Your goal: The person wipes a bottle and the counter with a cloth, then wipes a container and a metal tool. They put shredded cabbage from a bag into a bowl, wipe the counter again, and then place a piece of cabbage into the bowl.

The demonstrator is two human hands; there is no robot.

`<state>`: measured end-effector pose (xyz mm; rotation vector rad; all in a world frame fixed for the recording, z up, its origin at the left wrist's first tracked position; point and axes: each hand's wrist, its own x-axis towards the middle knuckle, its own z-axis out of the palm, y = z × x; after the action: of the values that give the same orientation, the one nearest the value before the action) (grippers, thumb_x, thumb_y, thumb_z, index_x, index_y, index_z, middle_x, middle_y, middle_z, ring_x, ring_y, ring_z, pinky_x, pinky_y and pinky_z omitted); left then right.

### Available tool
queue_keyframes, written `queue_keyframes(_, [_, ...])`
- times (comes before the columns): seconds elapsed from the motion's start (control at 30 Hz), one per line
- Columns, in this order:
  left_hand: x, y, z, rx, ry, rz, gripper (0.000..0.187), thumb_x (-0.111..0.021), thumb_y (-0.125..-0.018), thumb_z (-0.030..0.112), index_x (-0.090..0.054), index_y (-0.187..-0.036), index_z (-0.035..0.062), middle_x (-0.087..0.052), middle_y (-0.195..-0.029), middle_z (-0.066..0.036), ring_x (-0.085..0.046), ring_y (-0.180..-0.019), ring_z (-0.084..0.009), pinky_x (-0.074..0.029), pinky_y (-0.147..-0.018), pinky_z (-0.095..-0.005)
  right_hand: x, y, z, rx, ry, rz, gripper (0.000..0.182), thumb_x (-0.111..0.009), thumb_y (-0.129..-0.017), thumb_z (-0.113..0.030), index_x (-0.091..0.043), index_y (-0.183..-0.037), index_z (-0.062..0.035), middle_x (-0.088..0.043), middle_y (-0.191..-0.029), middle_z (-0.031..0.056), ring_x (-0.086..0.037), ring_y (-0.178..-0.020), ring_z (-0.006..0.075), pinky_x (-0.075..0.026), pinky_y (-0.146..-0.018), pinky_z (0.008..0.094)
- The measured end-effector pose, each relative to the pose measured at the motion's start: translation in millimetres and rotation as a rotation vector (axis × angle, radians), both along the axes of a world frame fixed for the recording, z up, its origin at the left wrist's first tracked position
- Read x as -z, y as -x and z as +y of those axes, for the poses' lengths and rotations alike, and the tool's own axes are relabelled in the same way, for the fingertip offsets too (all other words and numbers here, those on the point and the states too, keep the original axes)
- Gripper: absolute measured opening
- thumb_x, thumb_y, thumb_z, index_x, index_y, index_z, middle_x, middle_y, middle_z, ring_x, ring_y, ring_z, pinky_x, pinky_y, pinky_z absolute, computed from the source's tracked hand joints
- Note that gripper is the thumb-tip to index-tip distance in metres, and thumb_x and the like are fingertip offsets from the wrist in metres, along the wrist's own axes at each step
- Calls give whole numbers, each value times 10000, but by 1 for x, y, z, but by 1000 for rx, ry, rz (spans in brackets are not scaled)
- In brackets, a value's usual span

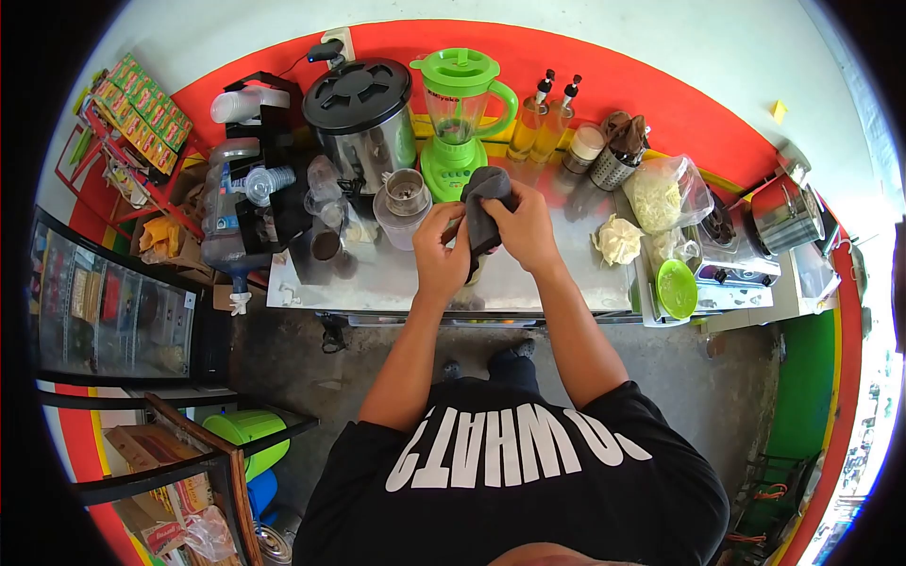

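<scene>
A dark grey cloth (484, 203) is bunched up between my two hands, over the front part of the metal counter (566, 274). My right hand (525, 231) grips its upper right side, thumb pressed into the fabric. From the left, my left hand (442, 250) is closed at the cloth's lower edge, fingers bent. A darker part hangs below between the hands; I cannot tell whether another object is wrapped in it. Just behind the cloth stands a green blender (456, 123). Close to my left hand is a clear plastic container (401, 222) with a metal cup (406, 191) on top.
A large steel drum with a black lid (357, 99) stands at the back left. Oil bottles (543, 127) line the wall. Rightward are a crumpled whitish cloth (618, 241), a green bowl (676, 288), a bag of shredded food (661, 196) and a steel pot (788, 215).
</scene>
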<state>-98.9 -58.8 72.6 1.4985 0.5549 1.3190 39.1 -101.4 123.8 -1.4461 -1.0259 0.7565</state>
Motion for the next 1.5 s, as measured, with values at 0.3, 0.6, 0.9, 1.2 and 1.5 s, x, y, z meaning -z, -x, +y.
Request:
queue_keyframes(0.3, [-8, 0, 2, -49, -78, 58, 148, -615, -980, -8, -669, -1103, -71, -638, -1126, -105, -650, -1023, -169, -590, -800, -277, 14, 1, 0, 5, -110, 334, 295, -682, -936, -89, -634, -1172, 81, -714, -1012, 98, -669, -862, 143, -537, -777, 294])
queue_keyframes(0.6, [-15, 9, 4, -24, -62, 75, 120, -637, -964, -21, -685, -1065, -64, -659, -1058, -97, -654, -945, -138, -575, -681, -242, 18, -9, 13, 56, -32, 421, 258, -677, -935, -103, -652, -1130, 65, -711, -892, 76, -650, -680, 128, -510, -587, 275])
queue_keyframes(0.9, [-13, 11, 15, -174, -365, 238, 109, -713, -925, 59, -716, -968, -41, -704, -955, -126, -662, -871, -240, -511, -787, -342, 11, -2, 9, -107, -74, 334, 309, -706, -903, -114, -652, -1156, 54, -711, -892, 75, -645, -746, 123, -521, -673, 297])
queue_keyframes(1.2, [-15, 14, 15, -213, -344, 241, 111, -722, -914, 67, -722, -951, -38, -704, -906, -133, -657, -855, -272, -498, -795, -352, 26, 3, 25, 72, -171, 527, 225, -647, -976, -113, -659, -1117, 62, -691, -922, 65, -635, -783, 118, -529, -709, 308])
queue_keyframes(1.5, [-13, 13, 16, -203, -331, 266, 101, -722, -904, 45, -717, -943, -48, -677, -868, -129, -642, -806, -263, -486, -749, -346, 21, 9, 6, -191, -144, 482, 264, -664, -985, -124, -636, -1194, 34, -687, -1032, 42, -641, -893, 104, -537, -796, 280])
